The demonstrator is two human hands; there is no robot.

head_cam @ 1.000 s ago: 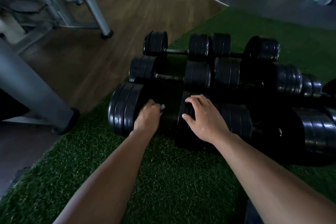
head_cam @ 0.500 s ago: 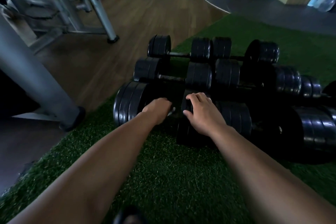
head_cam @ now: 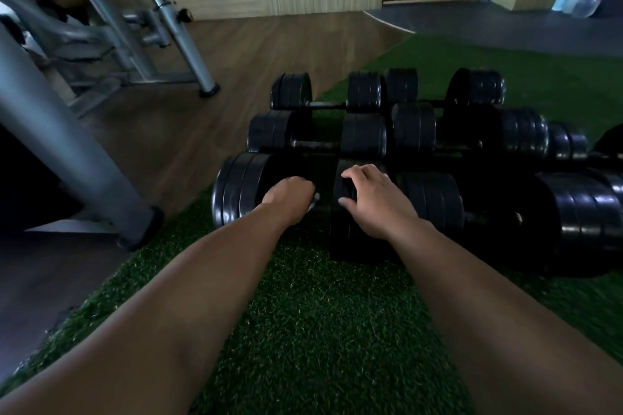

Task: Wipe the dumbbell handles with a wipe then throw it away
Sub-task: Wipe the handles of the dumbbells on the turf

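- The nearest dumbbell [head_cam: 242,192] lies crosswise on the turf mat [head_cam: 320,330], at the mat's left edge.
- The left hand [head_cam: 290,199] sits over that dumbbell's handle between its two plate stacks, with a bit of wipe [head_cam: 315,204] showing at its right side.
- The right hand [head_cam: 374,202] rests on top of the right plate stack, just beside the left hand.
- Behind it lie a second dumbbell [head_cam: 362,136] and, farther back, a third dumbbell [head_cam: 364,91] (all roughly parallel).
- More dumbbells [head_cam: 580,212] lie to the right on the same mat.
- A machine frame [head_cam: 67,131] stands left, on the wood floor [head_cam: 256,54] beside the mat.
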